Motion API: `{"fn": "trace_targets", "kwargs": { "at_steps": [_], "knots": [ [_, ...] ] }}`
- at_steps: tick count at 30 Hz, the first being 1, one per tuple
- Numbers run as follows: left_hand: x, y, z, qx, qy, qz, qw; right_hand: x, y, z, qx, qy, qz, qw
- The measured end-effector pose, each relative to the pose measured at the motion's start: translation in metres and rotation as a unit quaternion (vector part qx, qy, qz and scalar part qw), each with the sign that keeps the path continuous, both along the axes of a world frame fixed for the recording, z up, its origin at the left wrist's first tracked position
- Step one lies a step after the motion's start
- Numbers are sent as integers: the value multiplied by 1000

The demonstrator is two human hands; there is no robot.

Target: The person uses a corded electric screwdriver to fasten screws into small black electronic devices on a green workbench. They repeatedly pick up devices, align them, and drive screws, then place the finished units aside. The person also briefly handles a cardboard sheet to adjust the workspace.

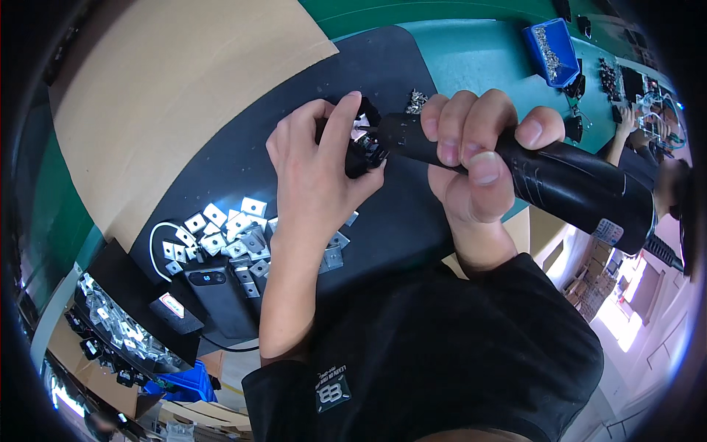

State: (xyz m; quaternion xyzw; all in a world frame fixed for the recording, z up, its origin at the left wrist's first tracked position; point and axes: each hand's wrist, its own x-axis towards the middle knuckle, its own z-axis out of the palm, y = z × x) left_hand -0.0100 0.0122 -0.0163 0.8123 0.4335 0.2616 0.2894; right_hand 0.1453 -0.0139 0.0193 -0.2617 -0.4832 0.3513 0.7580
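My right hand [486,147] is wrapped round a black electric screwdriver [582,184], which lies nearly level with its bit pointing left. The bit reaches into a small black housing [374,156] with a shiny metal piece [359,127] inside. My left hand [317,158] grips that housing between thumb and fingers, over the black mat [398,66]. Part of the housing is hidden behind my fingers. Just beyond the screwdriver's tip lies a small heap of screws [417,101]. Beside my left forearm many silver metal plates with holes [236,232] are piled loosely.
A black power bank [221,298] with a white cable [152,247] sits by the plates. At lower left stands a black bin [118,320] of metal parts. A blue tray [563,59] of small parts is at far right, near another person's arm [622,136]. Cardboard [184,66] covers the upper left.
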Motion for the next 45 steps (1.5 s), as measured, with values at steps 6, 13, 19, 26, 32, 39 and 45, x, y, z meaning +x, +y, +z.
{"fn": "trace_targets", "kwargs": {
  "at_steps": [6,13,19,26,32,39,45],
  "knots": [
    [0,0,-1,8,-13,3,1000,-3,-2,4,-68,-43,-15,997],
    [9,0,10,5,-16,-13,1000,43,-2,74,41,-40,252,966],
    [2,0,11,-1,10,9,1000,31,-24,151,205,41,398,893],
    [-44,-11,31,30,124,75,989,-1,-31,132,445,22,158,881],
    [-70,-39,45,83,68,38,994,-9,-20,128,429,68,95,896],
    [-48,-59,38,-14,56,-40,998,-2,-20,138,361,62,94,926],
    [-47,-54,35,-25,72,-43,996,5,-32,147,195,34,149,969]
  ]
}}
